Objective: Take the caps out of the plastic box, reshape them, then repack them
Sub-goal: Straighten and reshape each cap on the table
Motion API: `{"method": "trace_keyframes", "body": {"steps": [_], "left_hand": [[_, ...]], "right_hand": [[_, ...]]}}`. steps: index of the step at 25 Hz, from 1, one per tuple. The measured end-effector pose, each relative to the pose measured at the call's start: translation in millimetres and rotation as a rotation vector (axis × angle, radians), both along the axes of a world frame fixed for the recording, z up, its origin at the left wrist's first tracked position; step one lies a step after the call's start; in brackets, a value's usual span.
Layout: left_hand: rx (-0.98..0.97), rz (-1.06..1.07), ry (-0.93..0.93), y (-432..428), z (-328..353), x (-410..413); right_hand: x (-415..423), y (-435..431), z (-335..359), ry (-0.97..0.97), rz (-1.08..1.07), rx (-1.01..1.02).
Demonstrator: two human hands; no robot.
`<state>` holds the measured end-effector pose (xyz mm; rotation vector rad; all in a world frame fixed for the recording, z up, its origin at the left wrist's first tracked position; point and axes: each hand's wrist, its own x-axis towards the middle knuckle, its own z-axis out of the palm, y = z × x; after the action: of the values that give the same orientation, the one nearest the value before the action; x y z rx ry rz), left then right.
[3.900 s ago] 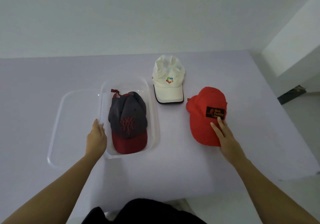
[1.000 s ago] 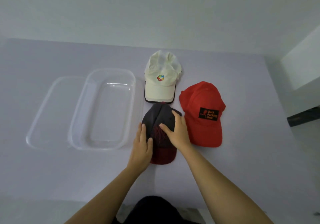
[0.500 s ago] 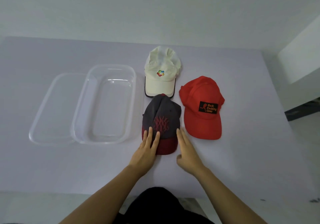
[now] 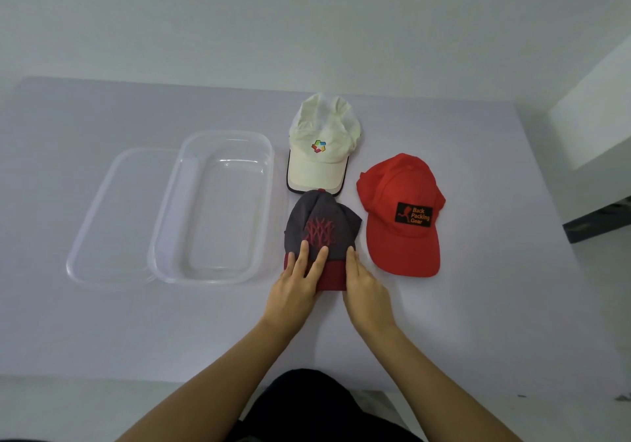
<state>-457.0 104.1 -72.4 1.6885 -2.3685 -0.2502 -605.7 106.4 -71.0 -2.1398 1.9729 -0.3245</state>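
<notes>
Caps are all out: plastic box [image 4: 211,207] sits empty on the bench [image 4: 478,305], its lid [image 4: 112,216] lying alongside and tucked partly under the box's left rim. Unpacking looks done; reshaping is the step you're on, repacking hasn't begun.

Grey cap [image 4: 321,233] lies just right of the box, nearest you, crown up. Its long axis runs away from you, dark-red brim pointing toward you, crown top touching or just overlapping the brim of the white cap [image 4: 321,154] behind it. White cap shares that heading, brim toward you; its crown looks crumpled at the back, so it probably needs work yet. Red cap [image 4: 403,216] sits to the right, near but apart from the grey one, brim toward you and angled slightly right, crown looking fairly full.

Your left hand [image 4: 293,291] lies flat with fingers spread, tips on the crown front and palm over the brim's left part, pressing, not clasping. Your right hand [image 4: 365,291] is loose too, fingers straight along the brim's right edge, holding nothing.

Left to do, judging by this: finish grey, check white, then restack all three in the box.
</notes>
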Motion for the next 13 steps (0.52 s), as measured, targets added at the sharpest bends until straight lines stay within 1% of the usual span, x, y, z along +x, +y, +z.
{"method": "trace_keyframes", "body": {"steps": [4,5,7,9,11,13], "left_hand": [[-0.261,-0.077,0.077,-9.7,0.0,11.4],[-0.31,-0.089,0.116,-12.5,0.3,11.7],[-0.349,-0.102,0.186,-16.6,1.5,10.0],[-0.372,-0.091,0.222,-18.6,2.5,5.9],[-0.383,-0.082,0.231,-18.2,3.9,3.0],[-0.374,-0.095,0.208,-16.2,5.1,3.2]], "right_hand": [[-3.9,-5.1,10.6,-0.043,0.04,-0.074],[-2.2,-5.4,12.8,-0.098,0.049,-0.06],[0.5,-6.4,18.2,-0.247,0.042,-0.03],[2.3,-6.4,23.5,-0.343,0.011,-0.016],[2.5,-6.0,26.2,-0.381,-0.009,-0.017],[-0.7,-5.0,27.6,-0.354,-0.002,0.016]]}}
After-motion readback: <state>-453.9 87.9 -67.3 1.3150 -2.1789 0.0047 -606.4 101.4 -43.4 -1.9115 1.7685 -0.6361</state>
